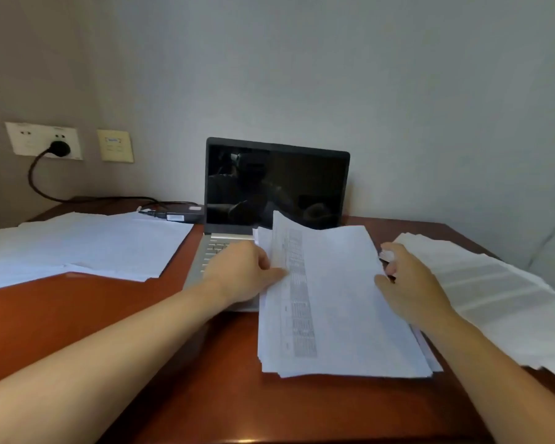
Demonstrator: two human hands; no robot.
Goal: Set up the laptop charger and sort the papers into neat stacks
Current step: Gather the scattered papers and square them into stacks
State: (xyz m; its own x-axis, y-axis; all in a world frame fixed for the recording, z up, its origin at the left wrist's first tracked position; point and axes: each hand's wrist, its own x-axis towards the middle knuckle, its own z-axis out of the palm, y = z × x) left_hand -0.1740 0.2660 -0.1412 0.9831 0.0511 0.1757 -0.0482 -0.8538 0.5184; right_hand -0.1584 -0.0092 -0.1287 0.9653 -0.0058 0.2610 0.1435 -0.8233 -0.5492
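Reddish wooden surface carries it all. The left grip pinches the lifted left edge of the middle stack, and the right grip curls round its right edge. Loose papers spread at left and another pile lies at right. Behind stands the dark laptop, with its charger beside it and the plug in the wall. The charger seems set up. Sorting looks roughly half done.
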